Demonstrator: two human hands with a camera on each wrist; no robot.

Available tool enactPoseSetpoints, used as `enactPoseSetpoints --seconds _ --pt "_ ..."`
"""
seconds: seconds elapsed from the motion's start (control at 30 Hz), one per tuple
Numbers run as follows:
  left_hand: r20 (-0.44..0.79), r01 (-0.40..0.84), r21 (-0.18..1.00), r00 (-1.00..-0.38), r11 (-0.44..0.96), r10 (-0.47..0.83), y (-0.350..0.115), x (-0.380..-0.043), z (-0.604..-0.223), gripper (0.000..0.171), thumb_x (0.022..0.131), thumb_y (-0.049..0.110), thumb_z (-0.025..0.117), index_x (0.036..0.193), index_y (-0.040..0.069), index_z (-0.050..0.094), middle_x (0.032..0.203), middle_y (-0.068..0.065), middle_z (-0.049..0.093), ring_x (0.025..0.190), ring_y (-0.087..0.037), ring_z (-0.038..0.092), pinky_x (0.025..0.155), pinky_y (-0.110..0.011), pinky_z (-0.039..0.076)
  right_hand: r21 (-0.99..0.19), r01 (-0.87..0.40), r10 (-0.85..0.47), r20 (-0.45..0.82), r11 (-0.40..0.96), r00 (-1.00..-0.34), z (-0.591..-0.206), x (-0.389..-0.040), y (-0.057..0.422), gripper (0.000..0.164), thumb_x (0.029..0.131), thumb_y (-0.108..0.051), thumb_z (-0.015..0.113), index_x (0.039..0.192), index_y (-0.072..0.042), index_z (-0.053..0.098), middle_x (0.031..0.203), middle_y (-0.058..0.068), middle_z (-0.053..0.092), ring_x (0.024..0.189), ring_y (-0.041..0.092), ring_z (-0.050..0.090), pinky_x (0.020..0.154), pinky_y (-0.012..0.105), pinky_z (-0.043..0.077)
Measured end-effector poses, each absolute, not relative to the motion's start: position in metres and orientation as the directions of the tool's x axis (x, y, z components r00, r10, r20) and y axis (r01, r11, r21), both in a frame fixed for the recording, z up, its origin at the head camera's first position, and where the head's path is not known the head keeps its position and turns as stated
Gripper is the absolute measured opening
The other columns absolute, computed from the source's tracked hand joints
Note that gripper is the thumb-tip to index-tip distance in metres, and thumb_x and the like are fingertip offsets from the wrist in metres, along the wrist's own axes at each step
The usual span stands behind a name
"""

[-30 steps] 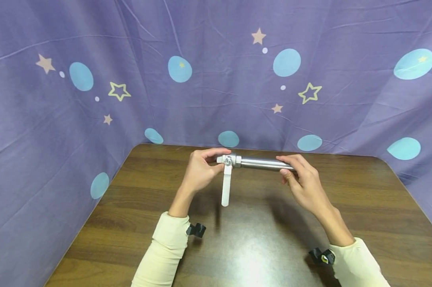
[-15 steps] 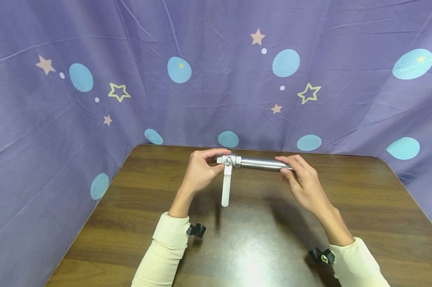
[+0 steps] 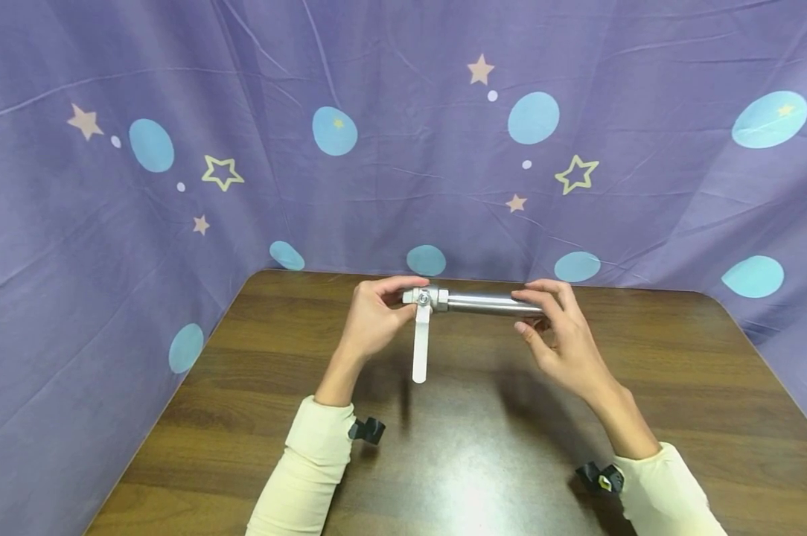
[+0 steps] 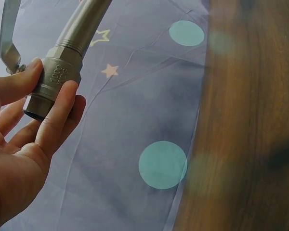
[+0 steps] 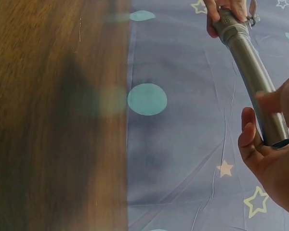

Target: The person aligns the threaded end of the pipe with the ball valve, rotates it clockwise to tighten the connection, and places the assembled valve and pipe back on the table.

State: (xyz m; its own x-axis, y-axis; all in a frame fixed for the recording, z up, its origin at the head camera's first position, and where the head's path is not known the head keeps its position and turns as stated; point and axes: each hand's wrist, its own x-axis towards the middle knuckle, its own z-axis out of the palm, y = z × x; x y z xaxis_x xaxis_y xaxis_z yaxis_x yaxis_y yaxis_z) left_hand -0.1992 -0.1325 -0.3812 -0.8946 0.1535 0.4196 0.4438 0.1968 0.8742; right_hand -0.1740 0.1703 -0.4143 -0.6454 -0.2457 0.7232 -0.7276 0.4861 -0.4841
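My left hand grips a steel ball valve between thumb and fingers, off the table. The valve's flat lever handle points toward me. A smooth metal pipe runs from the valve to the right, its threaded end in the valve's hex end. Around the pipe's far end is my right hand, loosely spread. In the head view its thumb stands off the pipe's near side, while a fingertip lies at the top. The right wrist view shows the open pipe end near the palm, the thumb blurred.
Below the hands is a brown wooden table with rounded back corners. A purple curtain with stars and blue spots hangs behind it and along the sides. Black wrist mounts sit at both cuffs.
My right hand has loosened on the pipe: its thumb has dropped away and its fingers have spread. The left hand keeps its grip, and the valve and pipe have shifted only slightly.
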Motion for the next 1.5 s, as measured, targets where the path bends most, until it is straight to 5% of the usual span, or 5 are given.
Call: enactPoseSetpoints --seconds 0.23,1.0,1.27,1.5 --pt "0.413 0.437 0.878 -0.898 0.198 0.151 -0.1326 -0.1973 -0.3796 0.040 0.080 -0.016 0.075 0.118 -0.004 0.080 0.115 -0.024 0.080 0.096 -0.023 0.077 0.085 -0.022 0.065 -0.416 -0.737 -0.237 0.763 0.533 -0.602 -0.4135 -0.1746 0.1679 0.052 0.084 0.023 0.072 0.129 -0.003 0.070 0.133 0.023 0.061 0.112 0.017 0.057 0.087 0.008 0.047" --pt "0.392 0.419 0.884 -0.906 0.209 0.156 -0.1334 -0.1960 -0.3781 0.040 0.080 -0.015 0.074 0.117 -0.001 0.080 0.116 -0.022 0.080 0.099 -0.026 0.078 0.085 -0.029 0.066 -0.446 -0.722 -0.267 0.720 0.529 -0.640 -0.4158 -0.1764 0.1729 0.050 0.088 0.014 0.076 0.134 -0.003 0.070 0.124 0.012 0.072 0.112 0.018 0.065 0.098 0.007 0.043" --pt "0.402 0.430 0.875 -0.902 0.224 0.158 -0.1339 -0.1969 -0.3796 0.041 0.078 -0.015 0.073 0.116 0.000 0.081 0.113 -0.020 0.081 0.096 -0.021 0.076 0.079 -0.021 0.063 -0.471 -0.691 -0.254 0.694 0.548 -0.674 -0.4148 -0.1747 0.1725 0.048 0.092 0.010 0.074 0.137 -0.006 0.070 0.124 0.008 0.073 0.099 0.004 0.062 0.089 0.007 0.045" --pt "0.396 0.426 0.879 -0.902 0.213 0.172 -0.1337 -0.1962 -0.3788 0.041 0.079 -0.015 0.073 0.117 -0.001 0.081 0.115 -0.019 0.081 0.104 -0.029 0.077 0.081 -0.018 0.063 -0.497 -0.672 -0.247 0.672 0.549 -0.698 -0.4155 -0.1743 0.1722 0.046 0.096 0.011 0.069 0.137 -0.009 0.071 0.116 0.004 0.072 0.077 0.001 0.062 0.072 0.008 0.051"
